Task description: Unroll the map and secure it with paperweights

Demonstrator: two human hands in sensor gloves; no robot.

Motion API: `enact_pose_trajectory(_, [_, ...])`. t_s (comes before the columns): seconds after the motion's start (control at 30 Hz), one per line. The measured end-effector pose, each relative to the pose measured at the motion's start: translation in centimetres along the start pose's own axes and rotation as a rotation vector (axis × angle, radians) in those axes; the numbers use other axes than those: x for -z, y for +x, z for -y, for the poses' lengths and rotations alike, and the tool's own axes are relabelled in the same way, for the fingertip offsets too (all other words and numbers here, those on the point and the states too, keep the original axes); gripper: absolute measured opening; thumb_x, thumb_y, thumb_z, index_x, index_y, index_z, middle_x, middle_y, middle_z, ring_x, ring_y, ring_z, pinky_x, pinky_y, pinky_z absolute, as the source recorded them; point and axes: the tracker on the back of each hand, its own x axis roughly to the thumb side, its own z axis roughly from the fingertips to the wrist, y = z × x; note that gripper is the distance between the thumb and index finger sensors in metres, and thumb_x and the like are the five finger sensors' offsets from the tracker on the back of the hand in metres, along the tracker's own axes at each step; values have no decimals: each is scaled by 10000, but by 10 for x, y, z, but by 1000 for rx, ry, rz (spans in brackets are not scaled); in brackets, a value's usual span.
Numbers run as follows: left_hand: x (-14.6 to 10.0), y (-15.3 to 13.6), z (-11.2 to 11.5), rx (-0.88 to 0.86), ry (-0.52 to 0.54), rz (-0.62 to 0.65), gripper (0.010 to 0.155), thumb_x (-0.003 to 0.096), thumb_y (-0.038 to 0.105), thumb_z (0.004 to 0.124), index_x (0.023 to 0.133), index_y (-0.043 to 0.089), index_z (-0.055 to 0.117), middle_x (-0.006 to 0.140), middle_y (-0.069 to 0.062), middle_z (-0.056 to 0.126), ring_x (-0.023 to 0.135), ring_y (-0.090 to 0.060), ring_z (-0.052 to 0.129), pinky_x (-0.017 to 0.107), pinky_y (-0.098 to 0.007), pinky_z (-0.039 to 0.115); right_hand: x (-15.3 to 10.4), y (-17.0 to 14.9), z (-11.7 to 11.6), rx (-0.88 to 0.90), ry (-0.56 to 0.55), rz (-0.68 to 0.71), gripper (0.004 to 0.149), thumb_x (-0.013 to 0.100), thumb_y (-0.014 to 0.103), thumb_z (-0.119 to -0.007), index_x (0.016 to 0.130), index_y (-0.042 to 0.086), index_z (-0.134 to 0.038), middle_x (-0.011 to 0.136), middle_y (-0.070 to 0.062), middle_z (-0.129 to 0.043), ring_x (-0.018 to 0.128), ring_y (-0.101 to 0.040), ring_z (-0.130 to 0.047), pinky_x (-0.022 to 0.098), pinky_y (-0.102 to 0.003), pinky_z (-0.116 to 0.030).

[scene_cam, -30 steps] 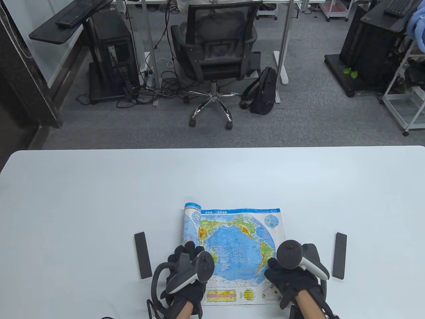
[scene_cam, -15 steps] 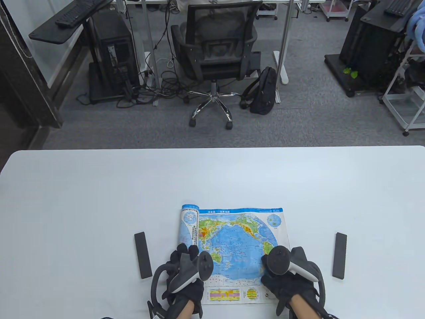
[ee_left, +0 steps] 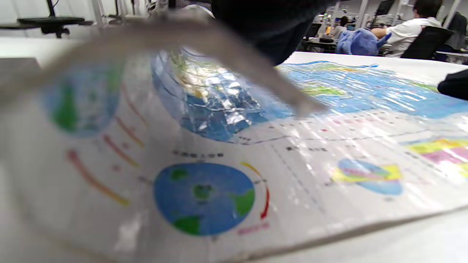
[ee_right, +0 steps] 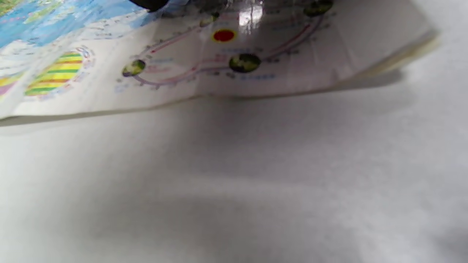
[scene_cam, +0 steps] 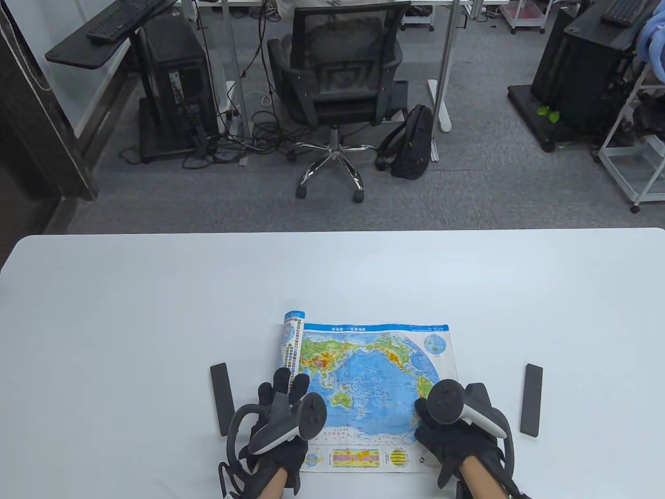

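A glossy world map (scene_cam: 371, 379) lies mostly unrolled on the white table (scene_cam: 156, 312), with a curled roll (scene_cam: 291, 338) still standing along its left edge. My left hand (scene_cam: 283, 400) rests flat with fingers spread on the map's left part, beside the roll. My right hand (scene_cam: 441, 431) presses on the map's lower right corner. A black bar paperweight (scene_cam: 223, 397) lies left of the map, another (scene_cam: 532, 399) lies to the right, both untouched. The left wrist view shows the curling sheet (ee_left: 204, 190) close up; the right wrist view shows the map's corner (ee_right: 226, 54) slightly lifted off the table.
Beyond the table's far edge stand an office chair (scene_cam: 337, 78), a black backpack (scene_cam: 413, 140) and desks with computers. White table surface (ee_right: 234, 182) spreads around the map on all sides.
My left hand has pushed the roll further left, so more of the map lies open. The map has shifted slightly. My right hand stays on the lower right corner.
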Motion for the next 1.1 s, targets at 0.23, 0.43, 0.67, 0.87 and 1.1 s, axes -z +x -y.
enact_pose_trajectory(0.23, [-5,-26,6,-103,-41,-163,630,560,351,649,1108,218,367,1130,-150,137,984,-449,104,680,-626,229,-2,-10,5,54,-2,-12,528,598,320,-630,1048,179,-391,1028,-353,-109,857,-597,-75,525,-708,-113])
enact_pose_trajectory(0.43, [-2,-42,15,-119,-78,-276,692,559,424,650,1107,113,363,1119,-210,160,976,-479,130,667,-644,243,-4,-13,7,19,-22,-51,583,587,272,-650,1048,140,-320,1037,-339,-138,874,-584,-109,536,-702,-127])
enact_pose_trajectory(0.67, [5,-46,28,-158,-138,-287,686,567,465,591,1086,77,364,1101,-185,58,938,-471,6,641,-645,139,-4,-13,5,-18,-25,-74,631,583,270,-652,1044,26,-296,1046,-305,-126,880,-565,-94,541,-695,-118])
enact_pose_trajectory(0.87, [9,-45,29,-160,-144,-268,713,564,480,565,1080,39,346,1121,-271,204,974,-498,97,642,-659,156,-4,-17,5,16,-19,-76,643,582,290,-659,1051,59,-284,1010,-347,-49,858,-587,-55,528,-707,-103])
enact_pose_trajectory(1.1, [13,-41,26,-154,-138,-254,795,538,596,544,1096,136,212,1121,-311,266,989,-523,151,649,-675,178,-3,-16,5,8,-11,-73,654,581,283,-653,1047,47,-259,1016,-355,-76,861,-592,-77,530,-708,-117])
